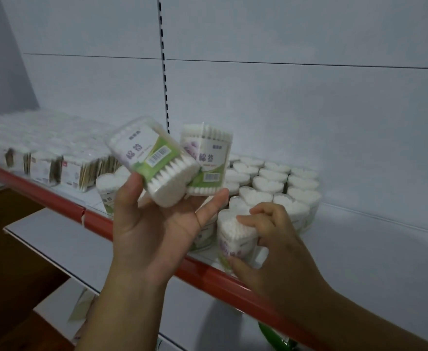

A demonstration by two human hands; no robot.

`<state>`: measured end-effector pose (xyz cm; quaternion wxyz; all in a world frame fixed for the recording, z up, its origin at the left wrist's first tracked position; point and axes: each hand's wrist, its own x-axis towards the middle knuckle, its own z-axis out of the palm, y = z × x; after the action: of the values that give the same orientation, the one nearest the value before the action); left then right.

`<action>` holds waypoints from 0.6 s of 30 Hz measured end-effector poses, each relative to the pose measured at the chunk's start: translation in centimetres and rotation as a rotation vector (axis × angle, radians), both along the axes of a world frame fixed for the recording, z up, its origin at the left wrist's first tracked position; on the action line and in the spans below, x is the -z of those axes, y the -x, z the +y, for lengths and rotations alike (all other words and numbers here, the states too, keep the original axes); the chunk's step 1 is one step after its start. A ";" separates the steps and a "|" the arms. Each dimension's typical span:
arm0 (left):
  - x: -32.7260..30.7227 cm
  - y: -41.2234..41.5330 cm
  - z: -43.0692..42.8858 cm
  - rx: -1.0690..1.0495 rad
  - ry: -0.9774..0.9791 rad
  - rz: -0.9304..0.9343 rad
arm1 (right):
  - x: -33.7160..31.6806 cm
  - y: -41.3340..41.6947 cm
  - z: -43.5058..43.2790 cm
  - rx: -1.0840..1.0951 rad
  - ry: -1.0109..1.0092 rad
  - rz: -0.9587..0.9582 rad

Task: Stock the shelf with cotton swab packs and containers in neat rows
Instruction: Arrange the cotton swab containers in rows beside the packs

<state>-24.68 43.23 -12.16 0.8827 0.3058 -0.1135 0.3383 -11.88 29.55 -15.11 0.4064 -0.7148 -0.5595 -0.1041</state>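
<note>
Left fingers (pixel 131 184) pinch two swab packs (pixel 154 160); right fingers (pixel 267 211) curl round heart container (pixel 233 236) on red-edged white shelf (pixel 360 236).

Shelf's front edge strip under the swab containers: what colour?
Red; the shelf's front edge strip shows best in the head view.

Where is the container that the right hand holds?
Head view, right of centre: the container is on the shelf by the red rail, in the right hand, in front of the container rows.

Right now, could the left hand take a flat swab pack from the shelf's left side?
Probably not: the left hand holds two swab containers, though nothing blocks the way to the flat packs.
</note>
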 end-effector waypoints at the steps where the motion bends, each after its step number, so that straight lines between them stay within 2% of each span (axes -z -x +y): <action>1: 0.0 -0.3 0.0 0.058 -0.011 0.003 | 0.1 -0.1 0.1 0.026 0.000 -0.002; 8: -0.9 0.3 -0.5 0.021 -0.157 -0.038 | 0.9 -0.5 1.0 0.107 0.040 -0.053; 13: -0.6 0.7 -0.4 0.060 -0.178 -0.050 | 0.4 -0.5 0.5 0.106 0.069 -0.114; 15: -0.4 0.4 -0.4 0.105 -0.180 -0.065 | -1.7 -0.7 -0.2 0.083 -0.045 -0.043; 18: -0.4 -0.6 -1.1 0.168 -0.214 -0.040 | -6.4 -1.3 -1.5 -0.042 -0.190 0.209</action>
<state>-24.12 42.17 -11.74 0.8679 0.3807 -0.1914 0.2553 -10.58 28.07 -8.73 0.5302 -0.6682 -0.5168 -0.0731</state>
